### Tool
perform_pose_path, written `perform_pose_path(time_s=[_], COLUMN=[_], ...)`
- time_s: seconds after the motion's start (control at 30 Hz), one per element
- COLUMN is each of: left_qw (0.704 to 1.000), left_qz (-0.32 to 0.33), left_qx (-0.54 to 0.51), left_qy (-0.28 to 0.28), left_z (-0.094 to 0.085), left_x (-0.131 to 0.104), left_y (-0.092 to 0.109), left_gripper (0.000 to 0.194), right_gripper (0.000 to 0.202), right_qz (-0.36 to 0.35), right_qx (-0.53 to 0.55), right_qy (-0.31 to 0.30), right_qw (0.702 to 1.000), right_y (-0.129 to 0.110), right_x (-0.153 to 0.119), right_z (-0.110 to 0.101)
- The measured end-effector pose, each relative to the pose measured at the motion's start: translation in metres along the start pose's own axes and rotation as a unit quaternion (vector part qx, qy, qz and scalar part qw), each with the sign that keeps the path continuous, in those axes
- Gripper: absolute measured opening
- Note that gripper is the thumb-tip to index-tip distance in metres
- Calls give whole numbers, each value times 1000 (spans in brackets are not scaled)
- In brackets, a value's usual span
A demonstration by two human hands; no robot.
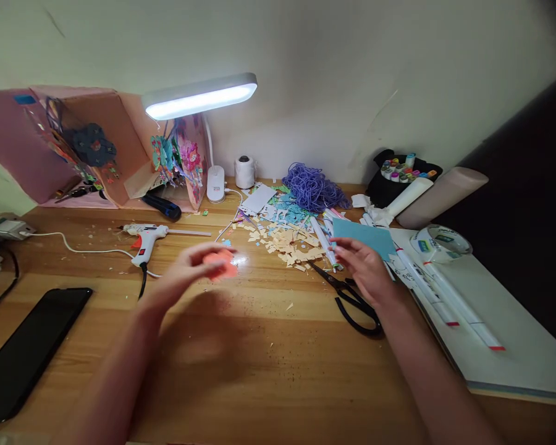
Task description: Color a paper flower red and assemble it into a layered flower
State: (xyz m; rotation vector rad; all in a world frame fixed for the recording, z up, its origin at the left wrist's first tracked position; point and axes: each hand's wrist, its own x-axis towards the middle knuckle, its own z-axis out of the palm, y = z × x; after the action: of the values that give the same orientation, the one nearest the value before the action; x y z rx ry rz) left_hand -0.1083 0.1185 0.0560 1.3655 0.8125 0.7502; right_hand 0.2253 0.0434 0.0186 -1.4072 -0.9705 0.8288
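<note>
In the middle of the head view, my left hand (192,272) pinches a small orange paper cutout (225,264) above the wooden desk. The cutout is slightly blurred, so its outline is hard to read. My right hand (362,269) hovers at the right with loosely bent fingers and nothing visible in them. Below that hand lie black-handled scissors (347,296), blades toward the paper scraps. A sheet of light blue paper (364,238) lies just behind its fingers, and a white marker (323,241) is beside the fingertips.
Yellow scraps (287,244) and purple cord (312,188) lie at the back. A hot glue gun (148,241) and phone (34,346) lie left, below a lit lamp (201,99) and pink box (115,142). Tape (440,242) and markers rest on a white board (514,334) right.
</note>
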Motion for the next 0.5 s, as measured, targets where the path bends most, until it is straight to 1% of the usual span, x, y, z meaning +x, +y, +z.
perform_pose_path(time_s=[0.03, 0.07, 0.1, 0.13, 0.17, 0.23, 0.33, 0.43, 0.5], left_qw=[994, 983, 970, 958, 952, 947, 945, 940, 931], left_qz=[-42, -53, -47, -29, -19, -3, 4, 21, 45], left_qx=[78, 138, 194, 236, 256, 275, 280, 298, 332], left_qy=[-68, -106, -140, -160, -167, -169, -169, -167, -144], left_z=[11, 22, 31, 39, 45, 50, 50, 48, 50], left_x=[2, 4, 5, 5, 6, 6, 5, 4, 4], left_y=[-7, -13, -18, -23, -27, -32, -36, -39, -40], left_gripper=[25, 24, 25, 24, 24, 25, 27, 28, 29], right_gripper=[30, 29, 29, 29, 28, 28, 25, 22, 21], right_qz=[12, 22, 28, 28, 24, 9, -3, 4, 14], right_qx=[11, 17, 17, 13, 5, -19, -55, -70, -63], right_qy=[-38, -70, -98, -120, -136, -159, -183, -195, -204], right_qw=[999, 997, 995, 992, 990, 987, 982, 978, 977], right_y=[-1, -3, -4, -5, -6, -7, -9, -12, -14], right_x=[-5, -9, -14, -18, -22, -27, -30, -30, -31], right_z=[7, 13, 19, 23, 27, 31, 32, 31, 32])
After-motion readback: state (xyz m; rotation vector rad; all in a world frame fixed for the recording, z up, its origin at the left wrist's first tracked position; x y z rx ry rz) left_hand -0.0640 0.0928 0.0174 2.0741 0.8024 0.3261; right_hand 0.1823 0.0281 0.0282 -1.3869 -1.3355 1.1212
